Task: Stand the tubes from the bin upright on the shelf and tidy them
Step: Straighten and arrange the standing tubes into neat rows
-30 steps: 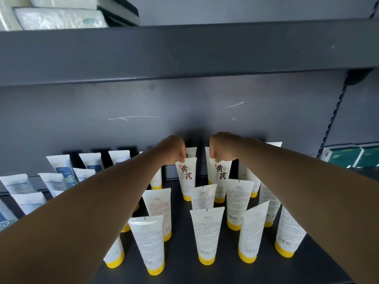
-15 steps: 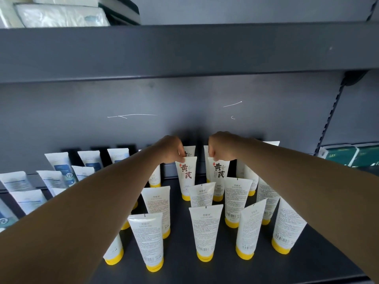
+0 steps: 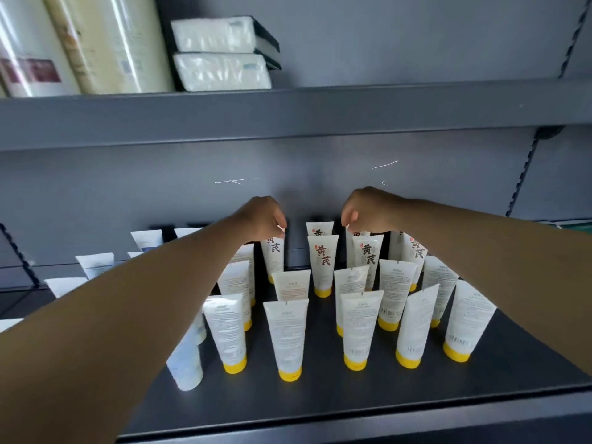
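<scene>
From my remote seat, the front row of yellow-capped tubes (image 3: pixel 286 339) stands upright on the shelf (image 3: pixel 320 408) as before. Farther back, my left hand (image 3: pixel 261 217) now pinches the top of a rear tube (image 3: pixel 273 254), having shifted left from the middle pair. My right hand (image 3: pixel 368 208) pinches another back-row tube (image 3: pixel 356 248). The hands sit wider apart than a second ago.

Both hands, left (image 3: pixel 261 217) and right (image 3: pixel 368 208), have moved apart.
</scene>
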A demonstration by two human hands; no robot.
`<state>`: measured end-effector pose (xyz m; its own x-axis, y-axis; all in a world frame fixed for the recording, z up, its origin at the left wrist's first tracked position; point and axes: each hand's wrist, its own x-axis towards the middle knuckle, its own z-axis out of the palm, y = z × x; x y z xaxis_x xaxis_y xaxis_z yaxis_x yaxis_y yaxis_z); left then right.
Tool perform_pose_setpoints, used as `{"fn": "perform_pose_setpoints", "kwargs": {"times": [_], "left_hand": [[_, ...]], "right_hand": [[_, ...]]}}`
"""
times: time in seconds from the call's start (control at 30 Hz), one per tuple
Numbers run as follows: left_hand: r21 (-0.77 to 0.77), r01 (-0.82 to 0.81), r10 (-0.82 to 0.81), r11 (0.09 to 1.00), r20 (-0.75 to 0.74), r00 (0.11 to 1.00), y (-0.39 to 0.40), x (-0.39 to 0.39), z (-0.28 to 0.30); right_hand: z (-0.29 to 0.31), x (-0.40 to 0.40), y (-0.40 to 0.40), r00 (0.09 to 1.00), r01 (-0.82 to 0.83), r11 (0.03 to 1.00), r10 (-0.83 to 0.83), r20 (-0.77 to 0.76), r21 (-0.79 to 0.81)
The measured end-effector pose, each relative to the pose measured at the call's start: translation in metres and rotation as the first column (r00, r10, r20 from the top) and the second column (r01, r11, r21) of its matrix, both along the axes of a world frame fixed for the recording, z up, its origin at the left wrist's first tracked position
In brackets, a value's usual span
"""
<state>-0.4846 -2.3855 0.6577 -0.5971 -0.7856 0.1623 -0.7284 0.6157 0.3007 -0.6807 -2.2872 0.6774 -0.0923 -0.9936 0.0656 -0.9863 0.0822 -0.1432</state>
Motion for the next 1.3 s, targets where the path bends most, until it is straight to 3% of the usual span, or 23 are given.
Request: {"fn": "perform_pose_setpoints", "kwargs": {"times": [0.27,0.67,0.93,1.3], "left_hand": [[-0.037,-0.017,0.018,0.999,0.016,1.000,0.041,0.065,0.030],[-0.054,-0.235,0.234,0.970,-0.028,0.972,0.094,0.154,0.047],[0.012,-0.248,0.248,0.969,-0.025,0.968,0.043,0.185,0.034],[-0.019,-0.028,0.029,0.999,0.076,0.997,-0.047,0.177,0.009]], "right_hand": [[0.032,0.060,0.048,0.998,-0.034,0.999,0.035,-0.051,0.013],[0.057,0.100,0.102,0.991,-0.113,0.994,0.112,-0.076,-0.003],[0.046,0.147,0.059,0.996,-0.073,0.997,0.073,-0.045,0.005],[0.022,0.196,-0.025,0.997,0.066,0.997,-0.064,-0.048,0.039]]}}
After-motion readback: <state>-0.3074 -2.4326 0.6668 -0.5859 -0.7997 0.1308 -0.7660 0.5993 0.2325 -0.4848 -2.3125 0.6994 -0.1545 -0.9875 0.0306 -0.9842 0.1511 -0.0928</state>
